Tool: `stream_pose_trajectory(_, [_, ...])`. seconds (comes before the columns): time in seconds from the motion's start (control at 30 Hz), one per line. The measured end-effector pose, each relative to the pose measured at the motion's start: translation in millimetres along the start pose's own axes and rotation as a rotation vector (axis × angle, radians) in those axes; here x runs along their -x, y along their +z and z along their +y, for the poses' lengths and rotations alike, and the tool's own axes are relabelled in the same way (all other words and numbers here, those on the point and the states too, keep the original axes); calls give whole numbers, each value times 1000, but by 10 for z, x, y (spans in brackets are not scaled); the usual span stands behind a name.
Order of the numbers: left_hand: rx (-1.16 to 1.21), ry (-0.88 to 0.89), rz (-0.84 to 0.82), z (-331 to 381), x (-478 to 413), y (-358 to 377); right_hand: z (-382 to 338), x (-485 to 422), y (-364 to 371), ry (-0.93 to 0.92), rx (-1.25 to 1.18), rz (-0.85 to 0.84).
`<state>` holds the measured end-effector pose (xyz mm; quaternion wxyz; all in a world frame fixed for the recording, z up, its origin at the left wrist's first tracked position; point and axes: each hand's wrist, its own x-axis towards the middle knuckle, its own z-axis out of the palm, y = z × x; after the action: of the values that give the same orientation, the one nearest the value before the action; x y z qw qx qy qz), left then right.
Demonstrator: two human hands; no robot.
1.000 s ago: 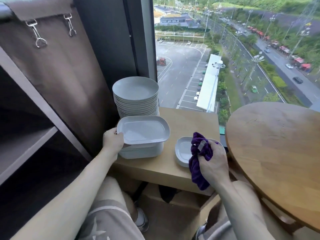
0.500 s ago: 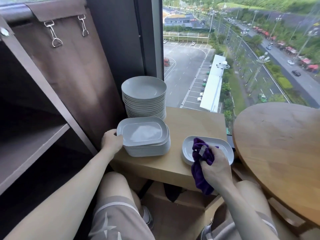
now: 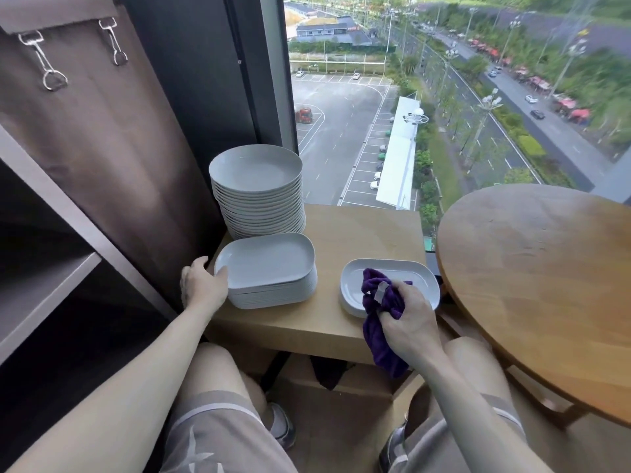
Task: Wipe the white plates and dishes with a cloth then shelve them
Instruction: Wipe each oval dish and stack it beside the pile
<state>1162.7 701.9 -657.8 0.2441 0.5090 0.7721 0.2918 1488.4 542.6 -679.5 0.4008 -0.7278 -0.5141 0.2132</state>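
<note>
Beside the open shelf unit [image 3: 51,285], the left hand [image 3: 201,285] holds the left end of the stack of rectangular dishes [image 3: 269,268], thumb on the top rim and fingers curved round the side. The stack sits on the small wooden table [image 3: 358,233], just in front of the tall stack of round plates [image 3: 256,186]. To the right, the right hand [image 3: 409,319] clutches a bunched purple cloth [image 3: 379,339], fingers curled tight, against a separate rectangular dish [image 3: 413,273] near the round table [image 3: 546,285].
</note>
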Motion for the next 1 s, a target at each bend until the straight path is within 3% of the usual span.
stream_pose_trajectory(0.07, [22,126,119,136,135,15,36,-5,-21,1,1,0])
stream_pose_trajectory(0.13, [102,333,122,374,409,82,82,-34,-56,10,3,6])
stream_pose_trajectory(0.27, [18,623,-363,660,1124,442,133,-138,-166,47,-5,36])
stream_pose_trajectory(0.33, [-111,577,-560,668,1304,700,160,-193,-236,74,-3,58])
stream_pose_trajectory(0.43, [-164,399,-696,599,1302,1047,235,-235,-359,110,14,78])
stream_pose_trajectory(0.63, [15,84,-880,724,1121,1332,420,-214,-587,172,37,102])
stream_pose_trajectory(1.0, [164,104,-934,683,1025,1398,530,-312,-599,178,141,40])
